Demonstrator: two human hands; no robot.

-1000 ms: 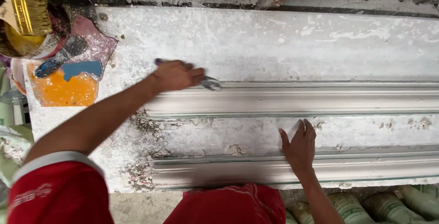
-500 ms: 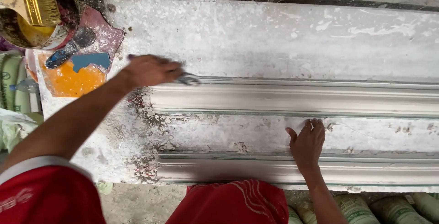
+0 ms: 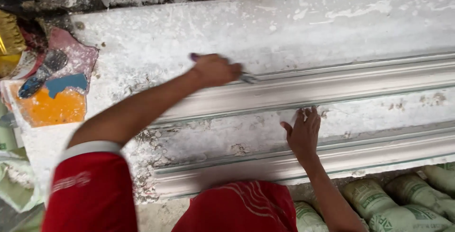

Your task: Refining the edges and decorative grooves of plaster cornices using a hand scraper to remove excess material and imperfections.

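A long white plaster cornice moulding (image 3: 360, 83) runs across a plaster-caked work table (image 3: 284, 28). My left hand (image 3: 215, 69) is closed around a small metal scraping tool (image 3: 247, 77), whose tip rests on the upper edge of that moulding. My right hand (image 3: 303, 132) lies flat with fingers spread on the flat strip between the upper moulding and a second moulding (image 3: 379, 154) nearer to me. My red sleeve and red clothing fill the bottom of the view.
At the left end sits an orange and blue board (image 3: 52, 104) with a dark-handled tool (image 3: 40, 78) lying on it and a yellow bucket (image 3: 9, 42) behind. Stacked sacks (image 3: 403, 203) lie below the table's front edge at the right.
My left hand with the scraper has slid to the right along the upper moulding. The view has shifted right and my right hand stays pressed on the flat strip.
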